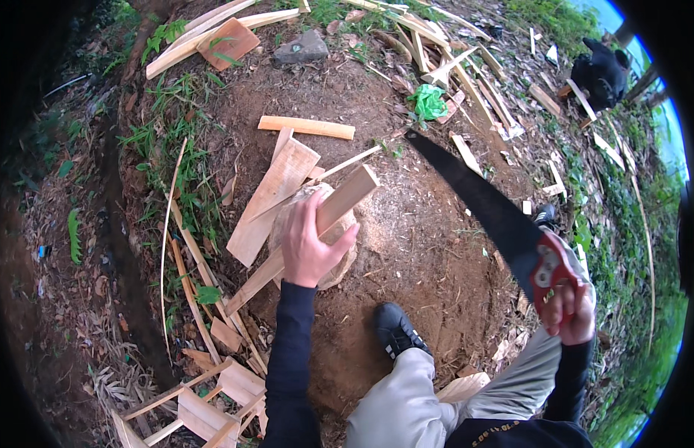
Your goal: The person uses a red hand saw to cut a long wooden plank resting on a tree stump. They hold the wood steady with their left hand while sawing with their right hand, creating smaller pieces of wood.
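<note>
Through my remote view, I see the left hand (313, 250) gripping a wooden strip (348, 198) that slants across the top of a round stump (336, 276), thumb on one side and fingers on the other. I have the right hand (571, 313) closed around the red handle of a saw (479, 199), its dark blade clear of the wood, angled up toward a green plastic bag (429, 101).

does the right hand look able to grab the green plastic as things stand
Probably not: the right hand grips the saw's red handle, and the green plastic lies beyond the blade's tip.
</note>
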Demonstrator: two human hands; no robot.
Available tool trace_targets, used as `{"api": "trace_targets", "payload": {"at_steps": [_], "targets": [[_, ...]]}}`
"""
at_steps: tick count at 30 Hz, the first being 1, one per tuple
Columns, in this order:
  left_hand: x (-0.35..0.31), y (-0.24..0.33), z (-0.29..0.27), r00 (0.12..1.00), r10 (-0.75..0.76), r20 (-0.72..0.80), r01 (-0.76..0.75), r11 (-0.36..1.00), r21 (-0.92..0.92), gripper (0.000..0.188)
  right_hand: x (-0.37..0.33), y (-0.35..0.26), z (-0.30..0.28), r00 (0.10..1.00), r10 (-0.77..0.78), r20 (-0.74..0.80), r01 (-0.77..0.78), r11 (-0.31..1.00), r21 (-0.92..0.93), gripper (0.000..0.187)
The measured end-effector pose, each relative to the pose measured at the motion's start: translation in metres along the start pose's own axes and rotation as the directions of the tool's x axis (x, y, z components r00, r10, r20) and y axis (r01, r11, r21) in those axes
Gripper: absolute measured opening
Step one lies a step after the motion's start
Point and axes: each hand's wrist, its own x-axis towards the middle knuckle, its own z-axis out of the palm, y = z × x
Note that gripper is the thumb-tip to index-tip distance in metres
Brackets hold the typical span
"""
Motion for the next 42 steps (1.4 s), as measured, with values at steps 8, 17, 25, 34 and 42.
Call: {"api": "trace_targets", "payload": {"at_steps": [8, 17, 25, 34, 42], "targets": [[0.031, 0.017, 0.025, 0.914, -0.252, 0.319, 0.253, 0.967, 0.04, 0.041, 0.022, 0.055, 0.086, 0.987, -0.018, -0.158, -0.051, 0.906, -0.421, 0.015], [0.007, -0.005, 0.066, 0.979, 0.16, 0.126, -0.177, 0.975, 0.138, 0.044, 0.058, 0.106, 0.11, 0.98, -0.201, -0.002, 0.163, 0.796, -0.583, 0.034], [0.001, -0.011, 0.066, 0.966, 0.111, 0.231, -0.138, 0.985, 0.104, 0.049, 0.058, 0.119, 0.105, 0.98, -0.188, 0.07, 0.186, 0.723, -0.665, 0.027], [0.005, -0.003, 0.067, 0.979, 0.096, 0.179, -0.12, 0.984, 0.132, 0.047, 0.062, 0.134, 0.098, 0.977, -0.189, 0.099, 0.208, 0.745, -0.633, 0.023], [0.007, 0.001, 0.066, 0.977, 0.051, 0.206, -0.073, 0.992, 0.104, 0.044, 0.064, 0.134, 0.091, 0.983, -0.139, 0.123, 0.185, 0.775, -0.604, 0.03]]}}
